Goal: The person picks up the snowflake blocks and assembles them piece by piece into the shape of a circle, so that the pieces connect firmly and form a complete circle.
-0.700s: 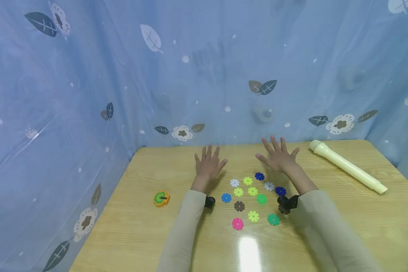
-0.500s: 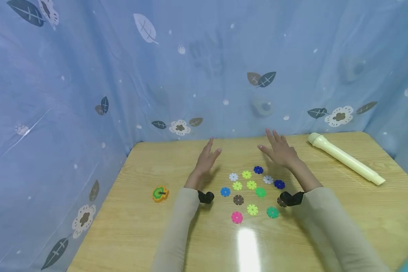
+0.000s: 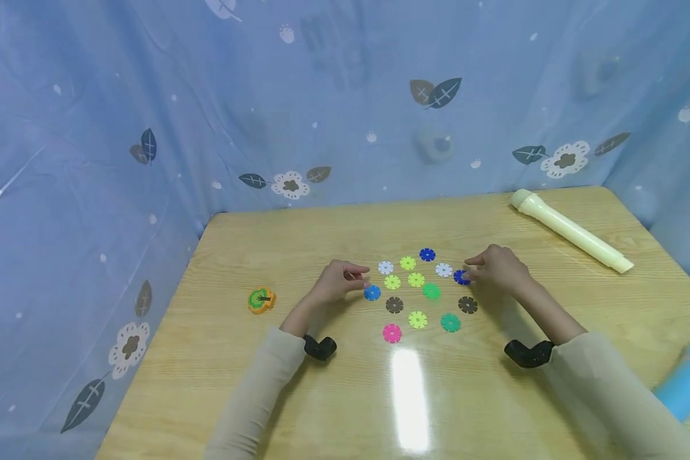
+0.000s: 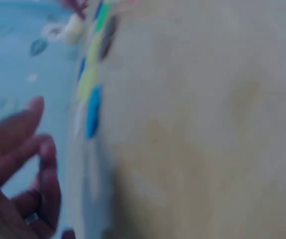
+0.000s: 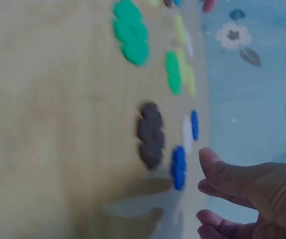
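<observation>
My left hand (image 3: 338,281) hovers just left of a light blue notched disc (image 3: 372,292), its fingers bent. In the left wrist view the left hand (image 4: 3,204) is apart from the blue disc (image 4: 93,112) and holds nothing. My right hand (image 3: 501,269) is over the right side of the group, fingertips by a dark blue notched disc (image 3: 461,277). The right wrist view shows this right hand (image 5: 262,194) with thumb and fingers apart, off the dark blue disc (image 5: 179,168). A white disc (image 3: 443,270) and a brown disc (image 3: 467,305) lie nearby.
Several other notched discs, including a pink disc (image 3: 392,333) and a green disc (image 3: 451,322), lie flat on the wooden table (image 3: 207,383). A tree-shaped block (image 3: 261,299) is left, a cream tube (image 3: 572,232) back right, a blue object (image 3: 687,377) at the right edge.
Both hands have drawn back from the table's far side towards the discs, and their spread fingers have bent. The head view has tipped down. The discs keep their arrangement.
</observation>
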The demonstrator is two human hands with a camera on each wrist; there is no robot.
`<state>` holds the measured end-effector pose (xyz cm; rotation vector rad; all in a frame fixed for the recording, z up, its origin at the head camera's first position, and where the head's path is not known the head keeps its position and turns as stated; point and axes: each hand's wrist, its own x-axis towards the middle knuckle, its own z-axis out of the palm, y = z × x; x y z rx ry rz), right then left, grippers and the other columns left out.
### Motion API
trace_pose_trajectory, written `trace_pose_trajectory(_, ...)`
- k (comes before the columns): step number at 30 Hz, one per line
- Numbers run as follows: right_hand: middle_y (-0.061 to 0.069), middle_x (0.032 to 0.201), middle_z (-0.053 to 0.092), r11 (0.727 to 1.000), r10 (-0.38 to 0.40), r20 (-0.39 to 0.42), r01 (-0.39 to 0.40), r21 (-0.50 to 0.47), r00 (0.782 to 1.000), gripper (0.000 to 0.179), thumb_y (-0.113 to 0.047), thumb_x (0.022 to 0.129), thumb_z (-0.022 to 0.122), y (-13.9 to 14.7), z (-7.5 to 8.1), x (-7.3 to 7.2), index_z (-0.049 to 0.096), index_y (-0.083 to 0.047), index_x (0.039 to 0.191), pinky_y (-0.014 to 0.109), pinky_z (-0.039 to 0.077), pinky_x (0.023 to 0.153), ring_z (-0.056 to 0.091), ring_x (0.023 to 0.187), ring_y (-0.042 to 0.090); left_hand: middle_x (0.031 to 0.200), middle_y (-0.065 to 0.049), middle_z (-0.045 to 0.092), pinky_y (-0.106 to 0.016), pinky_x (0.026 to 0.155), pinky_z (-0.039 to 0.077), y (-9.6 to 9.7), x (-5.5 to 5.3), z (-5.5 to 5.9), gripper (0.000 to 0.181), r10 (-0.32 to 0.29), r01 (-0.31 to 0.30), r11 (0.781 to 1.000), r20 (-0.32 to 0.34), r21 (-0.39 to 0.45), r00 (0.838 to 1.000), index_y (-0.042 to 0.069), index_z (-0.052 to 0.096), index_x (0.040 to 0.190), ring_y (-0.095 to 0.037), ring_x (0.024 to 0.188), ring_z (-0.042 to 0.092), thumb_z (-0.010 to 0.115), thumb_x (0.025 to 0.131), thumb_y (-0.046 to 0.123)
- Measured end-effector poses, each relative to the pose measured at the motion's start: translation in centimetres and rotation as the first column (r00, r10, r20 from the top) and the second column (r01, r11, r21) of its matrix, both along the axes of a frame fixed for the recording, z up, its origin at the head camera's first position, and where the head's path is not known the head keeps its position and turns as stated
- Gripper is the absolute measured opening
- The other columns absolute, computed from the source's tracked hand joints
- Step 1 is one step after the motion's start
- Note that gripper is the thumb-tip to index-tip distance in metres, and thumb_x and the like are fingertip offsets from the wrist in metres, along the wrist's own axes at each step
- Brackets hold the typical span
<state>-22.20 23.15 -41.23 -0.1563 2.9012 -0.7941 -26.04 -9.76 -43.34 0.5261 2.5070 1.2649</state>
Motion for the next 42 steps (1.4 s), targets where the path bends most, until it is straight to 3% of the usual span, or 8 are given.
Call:
trace_pose_trajectory(6,0.027,0.103,0.056,0.997,-0.032,-0.038,0.035,0.071,0.999,0.045,-0.029,0.08,0.069,-1.4,-0.8,0.7,0.063,-0.005,0.117,0.03,0.034,0.047,0.051,0.081,0.034,0.099,-0.002,0.067,-0.039,0.088,0.039,0.8,1.2,-0.6,0.04,0.008,-0.026,0.984,-0.102,-0.177,0.995,0.014,0.066,0.114,-0.014,0.09,0.058,0.075,0.076,0.025)
trace_pose_trajectory(10,0.028,0.109,0.057,0.996,-0.072,-0.084,0.076,0.046,0.994,0.038,-0.024,0.081,0.069,-1.9,-1.2,0.7,0.065,-0.002,0.112,0.03,0.035,0.045,0.053,0.073,0.029,0.093,0.001,0.066,-0.046,0.087,0.03,1.1,1.5,-0.9,0.038,0.024,-0.061,0.973,-0.168,-0.221,0.986,0.016,0.069,0.109,-0.014,0.089,0.057,0.077,0.073,0.026)
trace_pose_trajectory(23,0.016,0.071,0.066,0.988,-0.077,-0.187,0.05,-0.147,0.979,0.017,-0.01,0.08,0.069,-0.9,-1.1,0.1,0.059,0.004,0.083,0.027,0.039,0.051,0.058,0.058,0.019,0.077,-0.003,0.063,-0.02,0.064,0.044,2.0,1.2,-0.3,0.019,-0.046,0.011,0.986,-0.207,-0.165,0.977,0.007,0.065,0.084,-0.009,0.068,0.054,0.078,0.071,0.01)
trace_pose_trajectory(26,0.013,0.072,0.068,0.933,-0.073,-0.046,0.052,-0.355,0.996,0.019,-0.008,0.087,0.061,-2.1,-0.2,0.0,0.056,0.008,0.095,0.027,0.048,0.055,0.062,0.06,0.016,0.075,-0.005,0.065,-0.019,0.062,0.045,2.2,1.2,0.6,0.009,-0.024,0.001,0.994,-0.217,-0.107,0.976,0.006,0.066,0.081,-0.014,0.067,0.058,0.074,0.076,0.008)
trace_pose_trajectory(31,-0.003,0.076,0.067,0.721,-0.005,0.22,0.156,-0.675,0.975,0.038,-0.015,0.09,0.059,-5.5,1.4,0.4,0.048,0.01,0.118,0.026,0.054,0.068,0.064,0.066,0.006,0.081,-0.01,0.07,-0.019,0.06,0.049,3.2,1.8,2.2,0.012,0.071,-0.054,0.993,-0.172,0.102,0.982,0.003,0.068,0.085,-0.029,0.075,0.066,0.07,0.081,0.014)
trace_pose_trajectory(33,-0.006,0.076,0.065,0.676,0.014,0.244,0.171,-0.717,0.97,0.041,-0.019,0.09,0.059,-6.6,1.9,0.6,0.049,0.008,0.12,0.023,0.053,0.067,0.061,0.065,0.003,0.082,-0.012,0.07,-0.018,0.059,0.048,3.8,2.0,2.8,0.014,0.099,-0.068,0.981,-0.17,0.18,0.98,0.002,0.068,0.086,-0.033,0.077,0.065,0.07,0.081,0.015)
trace_pose_trajectory(38,-0.003,0.079,0.061,0.614,0.024,0.246,0.18,-0.769,0.969,0.038,-0.021,0.091,0.058,-7.9,2.5,0.8,0.052,0.006,0.116,0.017,0.048,0.062,0.057,0.067,0.003,0.082,-0.014,0.07,-0.018,0.057,0.047,4.8,2.9,4.0,0.013,0.116,-0.06,0.965,-0.212,0.255,0.97,0.001,0.068,0.085,-0.03,0.075,0.066,0.069,0.082,0.013)
trace_pose_trajectory(42,-0.003,0.079,0.06,0.601,0.025,0.25,0.185,-0.777,0.968,0.036,-0.019,0.09,0.058,-7.8,2.8,0.9,0.051,0.006,0.115,0.016,0.048,0.062,0.057,0.068,0.004,0.08,-0.012,0.07,-0.018,0.057,0.048,5.2,3.2,4.3,0.012,0.124,-0.065,0.971,-0.256,0.23,0.959,0.003,0.068,0.083,-0.017,0.071,0.066,0.07,0.082,0.014)
